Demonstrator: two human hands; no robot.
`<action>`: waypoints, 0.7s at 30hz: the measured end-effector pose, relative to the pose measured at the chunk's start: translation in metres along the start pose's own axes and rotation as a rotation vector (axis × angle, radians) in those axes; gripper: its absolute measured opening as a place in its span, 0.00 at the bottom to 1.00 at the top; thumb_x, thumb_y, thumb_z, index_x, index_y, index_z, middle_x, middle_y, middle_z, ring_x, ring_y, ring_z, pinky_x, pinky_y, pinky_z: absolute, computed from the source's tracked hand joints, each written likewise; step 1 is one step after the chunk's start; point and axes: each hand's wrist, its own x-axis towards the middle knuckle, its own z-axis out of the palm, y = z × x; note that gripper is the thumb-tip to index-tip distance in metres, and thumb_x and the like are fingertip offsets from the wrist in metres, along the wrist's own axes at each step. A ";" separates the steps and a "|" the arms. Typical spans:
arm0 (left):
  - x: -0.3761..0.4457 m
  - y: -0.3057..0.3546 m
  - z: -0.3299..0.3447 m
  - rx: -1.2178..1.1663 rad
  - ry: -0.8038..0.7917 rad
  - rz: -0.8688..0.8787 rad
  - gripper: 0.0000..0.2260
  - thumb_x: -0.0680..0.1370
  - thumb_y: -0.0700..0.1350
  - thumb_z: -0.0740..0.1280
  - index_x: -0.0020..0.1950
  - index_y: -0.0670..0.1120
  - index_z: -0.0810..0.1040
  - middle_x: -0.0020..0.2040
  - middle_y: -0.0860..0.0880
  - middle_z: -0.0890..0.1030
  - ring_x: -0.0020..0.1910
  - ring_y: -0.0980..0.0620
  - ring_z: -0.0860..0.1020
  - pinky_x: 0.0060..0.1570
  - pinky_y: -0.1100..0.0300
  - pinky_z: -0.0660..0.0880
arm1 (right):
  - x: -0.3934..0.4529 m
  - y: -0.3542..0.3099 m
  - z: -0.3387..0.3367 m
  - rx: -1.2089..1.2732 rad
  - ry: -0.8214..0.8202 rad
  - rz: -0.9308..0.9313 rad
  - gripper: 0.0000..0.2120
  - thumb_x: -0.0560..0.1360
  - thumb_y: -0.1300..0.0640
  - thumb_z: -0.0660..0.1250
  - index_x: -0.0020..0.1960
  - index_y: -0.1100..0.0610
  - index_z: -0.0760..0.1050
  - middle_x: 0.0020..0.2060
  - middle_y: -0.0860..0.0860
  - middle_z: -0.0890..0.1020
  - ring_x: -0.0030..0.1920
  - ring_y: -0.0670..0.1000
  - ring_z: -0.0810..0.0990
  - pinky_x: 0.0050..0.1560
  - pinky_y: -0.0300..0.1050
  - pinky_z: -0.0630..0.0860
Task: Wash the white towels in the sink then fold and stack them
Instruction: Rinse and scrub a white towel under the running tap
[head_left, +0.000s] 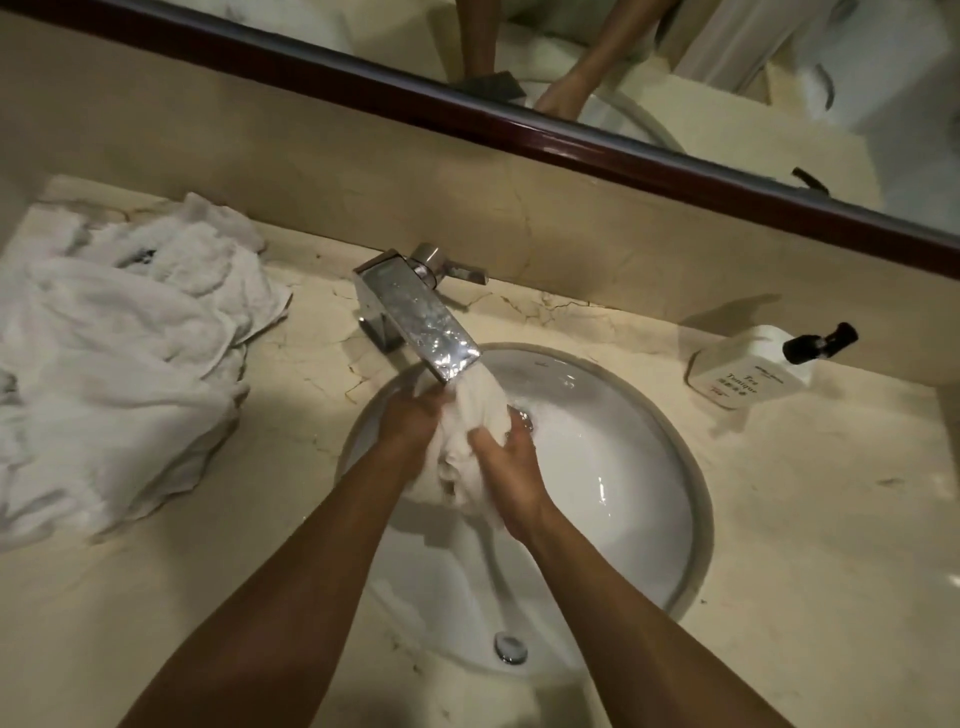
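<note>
A bunched wet white towel (480, 415) is held over the round white sink (623, 467), right under the chrome faucet (415, 317), with water running onto it. My left hand (410, 421) grips its left side. My right hand (511, 467) grips its right side, fingers curled into the cloth. A heap of several crumpled white towels (114, 353) lies on the counter to the left.
A white soap bottle with a black pump (753, 364) lies on the marble counter (805, 519) right of the sink. The drain opening (510, 647) sits at the basin's near side. A dark-framed mirror (571, 135) runs along the back wall.
</note>
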 end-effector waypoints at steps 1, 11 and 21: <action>0.000 -0.001 -0.002 -0.084 -0.067 -0.016 0.09 0.79 0.44 0.68 0.56 0.42 0.81 0.52 0.42 0.85 0.49 0.43 0.82 0.54 0.47 0.78 | 0.001 0.001 -0.004 0.012 -0.028 -0.002 0.20 0.74 0.54 0.66 0.66 0.51 0.73 0.54 0.57 0.83 0.56 0.63 0.82 0.58 0.58 0.80; 0.012 -0.046 0.007 -0.565 -0.266 -0.289 0.37 0.72 0.67 0.68 0.72 0.43 0.74 0.67 0.38 0.77 0.66 0.38 0.77 0.70 0.42 0.68 | 0.018 -0.004 0.016 -0.012 -0.083 0.040 0.32 0.66 0.41 0.77 0.66 0.49 0.74 0.54 0.48 0.85 0.55 0.48 0.84 0.61 0.54 0.80; -0.012 -0.027 0.023 -0.661 -0.189 -0.302 0.24 0.77 0.65 0.57 0.50 0.47 0.80 0.43 0.45 0.82 0.42 0.48 0.81 0.40 0.58 0.77 | 0.042 -0.069 0.036 -0.975 -0.147 -0.017 0.24 0.72 0.35 0.61 0.54 0.54 0.77 0.44 0.54 0.83 0.44 0.58 0.84 0.49 0.54 0.82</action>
